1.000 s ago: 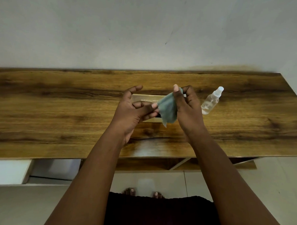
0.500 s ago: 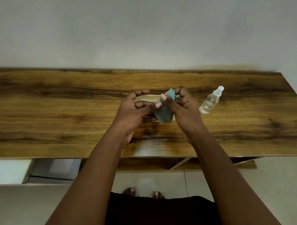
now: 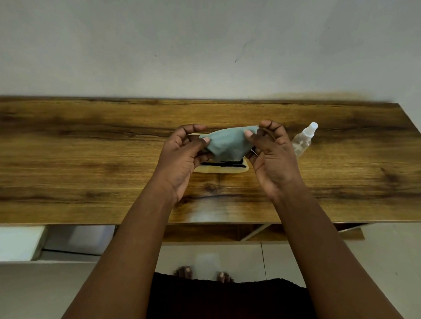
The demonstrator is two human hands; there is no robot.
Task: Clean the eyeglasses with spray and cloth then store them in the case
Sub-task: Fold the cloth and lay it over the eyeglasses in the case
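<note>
Wooden table [image 3: 84, 153]: brown grain with dark streaks, spanning the frame against a pale wall [image 3: 210, 38]. Case [image 3: 222, 169]: pale yellow, lying open on the table at centre, dark lining visible, largely hidden behind the cloth. Cloth [image 3: 226, 143]: grey-green, matte, stretched in the air above the case, its lower edge sagging. Left hand [image 3: 183, 155] pinches the cloth's 9 o'clock end; right hand [image 3: 270, 157] pinches its 3 o'clock end. Spray bottle [image 3: 303, 141]: clear, white nozzle, tilted, at 3 o'clock just beside the right hand. Eyeglasses cannot be made out.
</note>
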